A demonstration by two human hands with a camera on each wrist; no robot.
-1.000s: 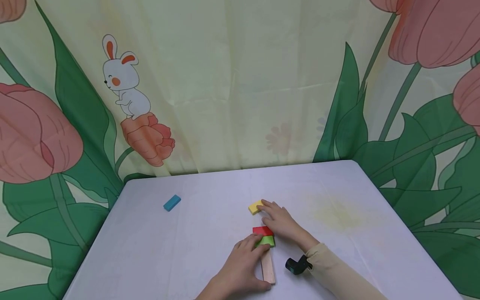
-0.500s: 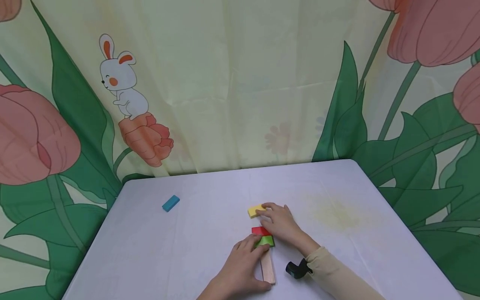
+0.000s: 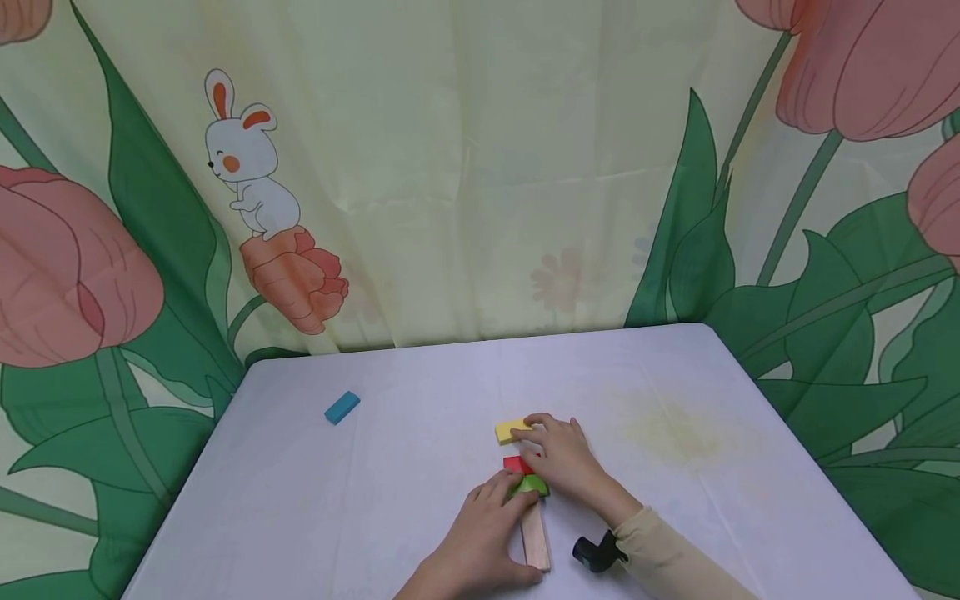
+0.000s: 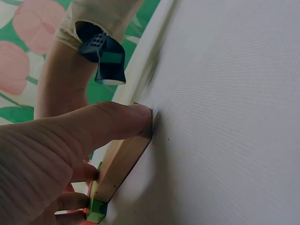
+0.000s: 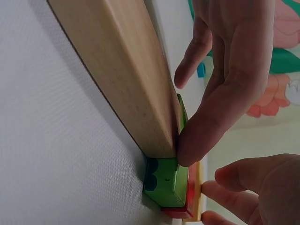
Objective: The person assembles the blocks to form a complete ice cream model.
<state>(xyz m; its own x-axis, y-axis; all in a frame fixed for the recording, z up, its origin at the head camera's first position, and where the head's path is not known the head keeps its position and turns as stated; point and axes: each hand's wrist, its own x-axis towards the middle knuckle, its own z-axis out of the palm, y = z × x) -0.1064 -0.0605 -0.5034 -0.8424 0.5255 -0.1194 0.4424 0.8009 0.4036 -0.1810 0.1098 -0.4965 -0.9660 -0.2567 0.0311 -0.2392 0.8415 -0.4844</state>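
A cream-beige long sleeve [image 3: 678, 554] covers the right forearm, with a small black camera unit [image 3: 595, 552] strapped just behind the bare right hand [image 3: 564, 457].

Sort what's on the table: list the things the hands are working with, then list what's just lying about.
In hand:
left hand on the plain wooden block
green block
red block
right hand touching the yellow block

Lying about:
blue block, far left on the white table
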